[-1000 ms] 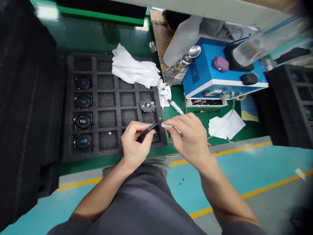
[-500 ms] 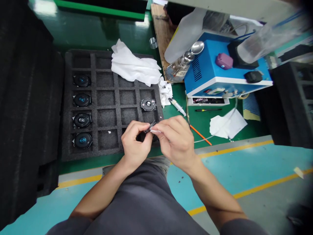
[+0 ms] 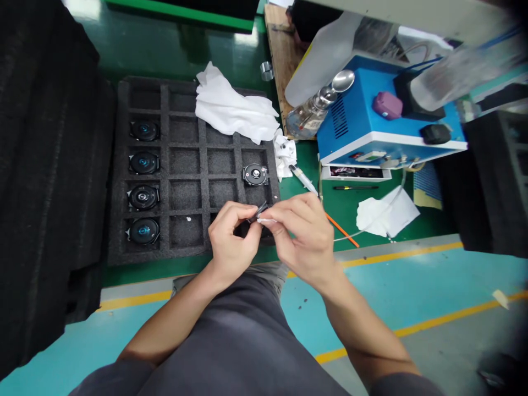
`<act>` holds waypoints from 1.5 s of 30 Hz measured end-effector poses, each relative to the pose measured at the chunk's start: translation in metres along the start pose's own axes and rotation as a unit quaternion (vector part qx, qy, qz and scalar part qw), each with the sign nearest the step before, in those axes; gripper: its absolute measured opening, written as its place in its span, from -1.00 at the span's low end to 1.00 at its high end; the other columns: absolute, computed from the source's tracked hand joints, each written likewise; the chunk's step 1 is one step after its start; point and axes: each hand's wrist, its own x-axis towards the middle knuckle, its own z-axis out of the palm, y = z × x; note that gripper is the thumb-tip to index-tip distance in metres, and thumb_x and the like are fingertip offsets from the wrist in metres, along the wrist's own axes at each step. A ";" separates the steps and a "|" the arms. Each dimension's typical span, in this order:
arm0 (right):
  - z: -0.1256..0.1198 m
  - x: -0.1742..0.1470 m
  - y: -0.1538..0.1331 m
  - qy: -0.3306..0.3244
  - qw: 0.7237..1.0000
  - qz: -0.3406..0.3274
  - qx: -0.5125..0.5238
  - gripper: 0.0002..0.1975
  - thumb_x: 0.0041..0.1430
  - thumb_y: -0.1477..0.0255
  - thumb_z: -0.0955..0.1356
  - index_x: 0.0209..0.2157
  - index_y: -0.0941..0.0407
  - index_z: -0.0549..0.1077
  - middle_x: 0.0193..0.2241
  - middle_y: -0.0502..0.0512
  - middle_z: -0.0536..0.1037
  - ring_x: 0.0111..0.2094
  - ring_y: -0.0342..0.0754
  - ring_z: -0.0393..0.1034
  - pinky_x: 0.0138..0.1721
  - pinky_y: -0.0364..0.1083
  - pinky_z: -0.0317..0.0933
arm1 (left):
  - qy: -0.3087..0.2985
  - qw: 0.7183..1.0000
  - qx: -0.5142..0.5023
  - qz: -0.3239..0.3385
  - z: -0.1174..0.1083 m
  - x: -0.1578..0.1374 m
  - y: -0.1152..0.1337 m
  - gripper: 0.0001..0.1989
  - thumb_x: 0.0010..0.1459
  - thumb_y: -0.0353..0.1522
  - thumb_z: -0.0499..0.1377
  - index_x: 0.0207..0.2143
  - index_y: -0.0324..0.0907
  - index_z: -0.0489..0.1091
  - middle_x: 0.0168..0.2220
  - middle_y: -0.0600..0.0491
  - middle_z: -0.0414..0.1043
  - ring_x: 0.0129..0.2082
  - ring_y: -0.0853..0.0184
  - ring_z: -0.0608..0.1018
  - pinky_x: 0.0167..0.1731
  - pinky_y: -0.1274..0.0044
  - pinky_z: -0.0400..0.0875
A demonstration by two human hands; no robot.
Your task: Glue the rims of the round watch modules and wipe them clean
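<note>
Above the front edge of the foam tray [image 3: 185, 212], both my hands meet at a small black watch part [image 3: 260, 209]. It is tilted nearly edge-on and partly covered by fingers. My left hand [image 3: 233, 236] pinches it between thumb and forefinger. From the other side, my right hand [image 3: 305, 236] is closed in a pinch on a thin white strip [image 3: 267, 220], whose tip touches the part. A round watch body [image 3: 255, 174] lies in a tray compartment just beyond my hands. In the left column sit several dark round watches [image 3: 142, 231].
A white cloth [image 3: 233, 107] drapes over the tray's far side. Right of the tray are crumpled tissue [image 3: 284, 154], a syringe [image 3: 304, 179], a glass bottle [image 3: 309, 115] and a blue machine [image 3: 383, 126]. An orange stick [image 3: 342, 230] and white paper [image 3: 388, 212] lie nearer the edge.
The view has shifted slightly, so the tray and bench items appear a little farther right. Both hands keep the same pinch at the black part, with only slight movement.
</note>
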 end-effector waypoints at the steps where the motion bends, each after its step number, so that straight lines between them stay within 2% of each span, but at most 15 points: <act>1: 0.000 0.000 0.000 0.007 1.000 0.001 -0.011 -0.87 0.31 0.55 0.39 -0.25 0.03 0.56 -0.36 0.03 0.65 -0.31 -0.01 0.37 -0.24 0.05 0.25 | -0.002 1.000 0.000 0.001 0.000 0.000 0.000 -0.87 0.12 -0.54 0.32 -0.31 -0.15 0.51 -0.32 0.05 0.55 -0.30 0.34 0.62 -0.32 0.52 0.55; 4: 0.000 0.002 -0.002 0.015 1.000 0.009 -0.017 -0.86 0.30 0.55 0.38 -0.26 0.04 0.56 -0.36 0.05 0.65 -0.30 0.00 0.36 -0.24 0.06 0.24 | -0.006 1.000 0.010 0.008 0.000 -0.001 -0.001 -0.87 0.14 -0.54 0.31 -0.30 -0.15 0.51 -0.31 0.04 0.55 -0.30 0.34 0.62 -0.31 0.51 0.55; 7: -0.002 0.002 -0.004 -0.017 0.995 0.044 0.086 -0.86 0.31 0.55 0.38 -0.27 0.05 0.57 -0.36 0.05 0.64 -0.29 -0.01 0.39 -0.22 0.04 0.28 | 0.000 1.000 0.003 0.010 -0.001 -0.001 -0.001 -0.87 0.14 -0.53 0.31 -0.31 -0.14 0.50 -0.29 0.03 0.57 -0.27 0.32 0.63 -0.28 0.49 0.57; 10: -0.008 -0.002 -0.001 -0.030 0.967 0.112 0.227 -0.91 0.29 0.51 0.43 -0.31 0.03 0.57 -0.38 0.01 0.60 -0.30 -0.04 0.41 -0.23 0.01 0.30 | 0.004 0.999 -0.033 -0.013 0.000 -0.001 0.000 -0.86 0.12 -0.51 0.35 -0.31 -0.14 0.49 -0.29 0.03 0.56 -0.27 0.33 0.64 -0.29 0.52 0.56; 14: -0.011 -0.011 0.011 0.029 0.930 0.205 0.305 -0.94 0.29 0.47 0.43 -0.31 0.04 0.56 -0.39 -0.01 0.56 -0.34 -0.10 0.39 -0.32 -0.07 0.26 | 0.003 0.998 -0.050 -0.043 0.001 0.000 0.002 -0.87 0.12 -0.49 0.36 -0.32 -0.16 0.46 -0.30 0.01 0.55 -0.25 0.31 0.64 -0.27 0.51 0.57; 17: -0.006 -0.016 0.013 0.061 0.918 0.249 0.302 -0.97 0.29 0.45 0.43 -0.26 0.05 0.57 -0.36 0.00 0.57 -0.35 -0.12 0.40 -0.35 -0.09 0.26 | 0.001 0.998 -0.041 -0.051 0.001 0.001 0.004 -0.86 0.13 -0.50 0.35 -0.31 -0.16 0.45 -0.30 0.03 0.53 -0.27 0.34 0.62 -0.28 0.54 0.54; 19: -0.003 -0.016 0.008 0.077 0.924 0.250 0.279 -0.97 0.29 0.44 0.43 -0.24 0.05 0.57 -0.34 0.01 0.58 -0.33 -0.11 0.42 -0.32 -0.08 0.29 | -0.004 0.998 -0.037 -0.052 0.001 0.001 0.004 -0.85 0.13 -0.51 0.34 -0.29 -0.16 0.45 -0.31 0.05 0.52 -0.29 0.36 0.60 -0.27 0.54 0.53; 26: 0.015 -0.004 -0.019 0.090 0.976 0.151 0.130 -0.92 0.30 0.51 0.40 -0.25 0.04 0.53 -0.35 0.01 0.61 -0.29 -0.07 0.45 -0.25 -0.03 0.34 | 0.006 1.000 -0.007 0.018 0.001 -0.002 -0.004 -0.83 0.11 -0.54 0.34 -0.33 -0.15 0.44 -0.33 0.08 0.52 -0.31 0.35 0.59 -0.27 0.50 0.51; 29: 0.024 -0.002 -0.015 0.136 0.987 0.088 0.021 -0.91 0.31 0.54 0.39 -0.25 0.06 0.52 -0.35 0.06 0.63 -0.29 -0.04 0.46 -0.22 0.01 0.34 | 0.003 0.999 -0.036 -0.029 0.002 -0.001 -0.002 -0.86 0.12 -0.50 0.35 -0.32 -0.16 0.46 -0.34 0.09 0.50 -0.34 0.38 0.58 -0.31 0.55 0.51; 31: 0.026 -0.002 -0.006 0.165 0.983 0.083 -0.024 -0.92 0.31 0.53 0.40 -0.24 0.06 0.52 -0.34 0.07 0.64 -0.28 -0.03 0.46 -0.20 0.01 0.33 | -0.001 0.993 -0.078 -0.087 0.001 0.002 0.001 -0.86 0.10 -0.47 0.37 -0.32 -0.17 0.46 -0.33 0.09 0.49 -0.33 0.39 0.59 -0.31 0.57 0.52; 34: 0.024 -0.003 0.007 0.209 0.964 0.164 0.014 -0.95 0.32 0.48 0.40 -0.25 0.06 0.53 -0.35 0.04 0.61 -0.32 -0.08 0.44 -0.26 -0.03 0.32 | 0.002 0.985 -0.123 -0.117 -0.002 0.009 0.004 -0.76 0.08 -0.42 0.41 -0.21 -0.15 0.45 -0.31 0.09 0.49 -0.29 0.40 0.59 -0.26 0.59 0.52; 37: 0.018 -0.006 0.011 0.214 0.936 0.252 0.122 -0.95 0.34 0.41 0.40 -0.23 0.06 0.54 -0.35 0.01 0.58 -0.37 -0.12 0.41 -0.33 -0.07 0.30 | -0.032 0.992 -0.091 -0.086 -0.005 0.013 0.005 -0.70 0.15 -0.38 0.37 -0.05 -0.13 0.49 -0.22 0.03 0.52 -0.21 0.35 0.59 -0.17 0.54 0.51; 39: 0.013 -0.008 0.008 0.192 0.934 0.255 0.161 -0.94 0.33 0.39 0.41 -0.20 0.05 0.55 -0.32 0.01 0.59 -0.35 -0.12 0.42 -0.32 -0.07 0.31 | -0.049 0.996 -0.051 -0.059 -0.006 0.013 0.005 -0.78 0.19 -0.41 0.34 -0.09 -0.15 0.54 -0.19 0.00 0.55 -0.17 0.33 0.59 -0.14 0.52 0.50; 41: 0.008 -0.010 0.004 0.169 0.944 0.233 0.163 -0.93 0.32 0.42 0.41 -0.17 0.04 0.56 -0.30 0.01 0.59 -0.30 -0.10 0.44 -0.30 -0.07 0.32 | -0.046 0.997 -0.031 -0.044 -0.004 0.011 0.005 -0.86 0.17 -0.46 0.35 -0.18 -0.16 0.56 -0.22 0.02 0.57 -0.20 0.34 0.60 -0.15 0.53 0.50; 45: 0.005 -0.011 -0.005 0.139 0.956 0.212 0.146 -0.92 0.31 0.47 0.41 -0.18 0.04 0.57 -0.31 0.02 0.60 -0.26 -0.08 0.46 -0.28 -0.06 0.34 | -0.040 0.997 -0.043 -0.043 0.000 0.005 0.005 -0.83 0.14 -0.51 0.36 -0.21 -0.16 0.55 -0.23 0.03 0.59 -0.22 0.36 0.63 -0.16 0.55 0.54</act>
